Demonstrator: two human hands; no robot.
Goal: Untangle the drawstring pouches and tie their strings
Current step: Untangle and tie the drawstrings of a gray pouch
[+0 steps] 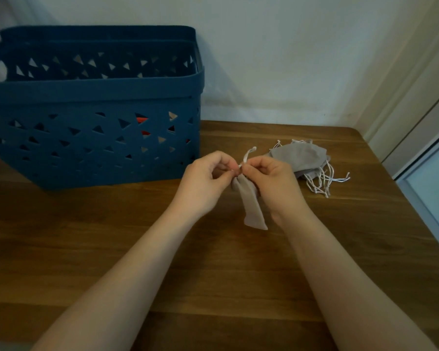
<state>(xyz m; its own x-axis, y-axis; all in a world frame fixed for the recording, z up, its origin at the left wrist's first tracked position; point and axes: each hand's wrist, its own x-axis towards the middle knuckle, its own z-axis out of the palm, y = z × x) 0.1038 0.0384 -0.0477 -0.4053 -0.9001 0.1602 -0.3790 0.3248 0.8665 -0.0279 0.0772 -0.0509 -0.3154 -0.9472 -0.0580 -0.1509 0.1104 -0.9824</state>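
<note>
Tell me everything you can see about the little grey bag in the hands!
The grey bag looks like soft, thin cloth, long and narrow, gathered at the top. It hangs down above the wooden table, apart from the pile of bags. A white string loops up from its neck. The left hand and right hand pinch the string at the top.

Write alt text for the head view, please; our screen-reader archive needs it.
Both hands, left hand and right hand, pinch the white drawstring at the top of a grey pouch hanging above a wooden table. A pile of grey pouches with loose strings lies behind on the right; a blue basket stands on the left.
</note>
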